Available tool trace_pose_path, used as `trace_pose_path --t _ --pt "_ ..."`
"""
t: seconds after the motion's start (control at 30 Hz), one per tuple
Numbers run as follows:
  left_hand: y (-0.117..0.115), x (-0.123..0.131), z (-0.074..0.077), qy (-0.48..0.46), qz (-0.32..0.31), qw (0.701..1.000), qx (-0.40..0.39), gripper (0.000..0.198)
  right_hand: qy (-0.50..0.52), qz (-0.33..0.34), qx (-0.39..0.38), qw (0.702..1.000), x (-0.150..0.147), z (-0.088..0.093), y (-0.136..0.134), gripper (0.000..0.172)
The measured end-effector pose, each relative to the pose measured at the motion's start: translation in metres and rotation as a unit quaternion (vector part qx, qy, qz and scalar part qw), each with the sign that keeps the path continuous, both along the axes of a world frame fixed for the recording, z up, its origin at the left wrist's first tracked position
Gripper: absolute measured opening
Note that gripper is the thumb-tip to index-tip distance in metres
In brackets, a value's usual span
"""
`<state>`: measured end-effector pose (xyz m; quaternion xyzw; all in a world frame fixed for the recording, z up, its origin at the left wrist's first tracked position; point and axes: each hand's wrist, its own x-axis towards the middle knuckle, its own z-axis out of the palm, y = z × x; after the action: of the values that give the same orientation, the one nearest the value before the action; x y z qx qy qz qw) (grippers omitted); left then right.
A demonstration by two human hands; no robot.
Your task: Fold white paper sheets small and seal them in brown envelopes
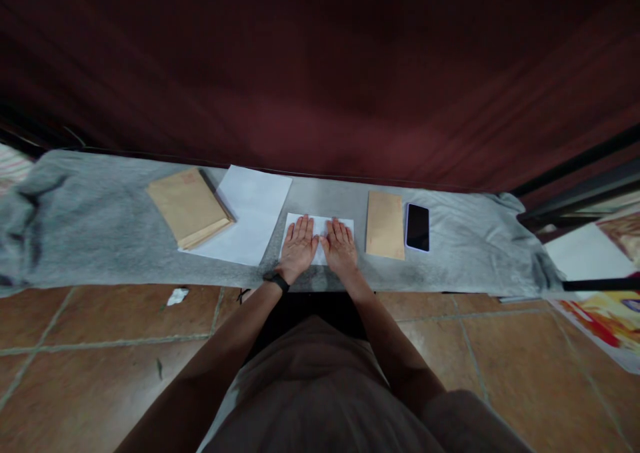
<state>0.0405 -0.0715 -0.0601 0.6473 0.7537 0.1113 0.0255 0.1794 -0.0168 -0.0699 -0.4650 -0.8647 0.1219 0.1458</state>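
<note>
My left hand (298,247) and my right hand (340,245) lie flat side by side, fingers stretched out, pressing on a folded white sheet of paper (320,227) on the grey cloth (90,226). Neither hand holds anything. A black band sits on my left wrist. To the left lies a larger white sheet (250,216) with a stack of brown envelopes (189,207) partly on it. To the right of my hands lies a single brown envelope (385,225), and beside it a black phone (417,227).
The grey cloth covers a long low surface against a dark red curtain (320,73). Brown floor tiles (100,346) lie in front, with a scrap of white paper (177,296). Colourful printed sheets (607,313) lie at the right edge, under black bars.
</note>
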Motion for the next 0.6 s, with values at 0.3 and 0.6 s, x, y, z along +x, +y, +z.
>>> trace_pose_path --t 0.3,0.6 --pt "-0.006 -0.01 -0.001 0.005 0.064 0.998 0.003 0.062 0.019 -0.058 0.042 0.997 0.008 -0.007 -0.001 0.061" --pt "0.009 0.015 0.007 -0.019 -0.002 1.0 -0.002 0.058 0.002 -0.015 -0.011 1.0 0.004 0.012 -0.001 0.053"
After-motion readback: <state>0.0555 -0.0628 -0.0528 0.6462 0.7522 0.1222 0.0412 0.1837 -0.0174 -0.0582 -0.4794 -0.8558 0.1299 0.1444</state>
